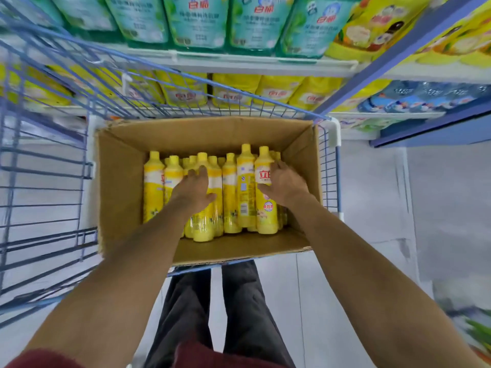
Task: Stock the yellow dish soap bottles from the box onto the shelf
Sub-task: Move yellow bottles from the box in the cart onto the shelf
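An open cardboard box point(122, 187) sits in a blue wire cart and holds several yellow dish soap bottles point(230, 192), standing with caps up. My left hand point(194, 189) wraps around one bottle point(203, 229) near the middle of the box, fingers over its label. My right hand point(285, 184) grips another yellow bottle point(265, 208) on the right side, thumb across its front. Both bottles are still among the others in the box. The shelf point(239, 66) ahead carries rows of yellow bottles under a row of green ones.
The blue wire cart point(47, 166) surrounds the box, its tall side at left. A blue shelf upright point(393, 54) runs diagonally at right, with blue packs beyond it. Grey tiled floor lies to the right, and my legs stand below the cart.
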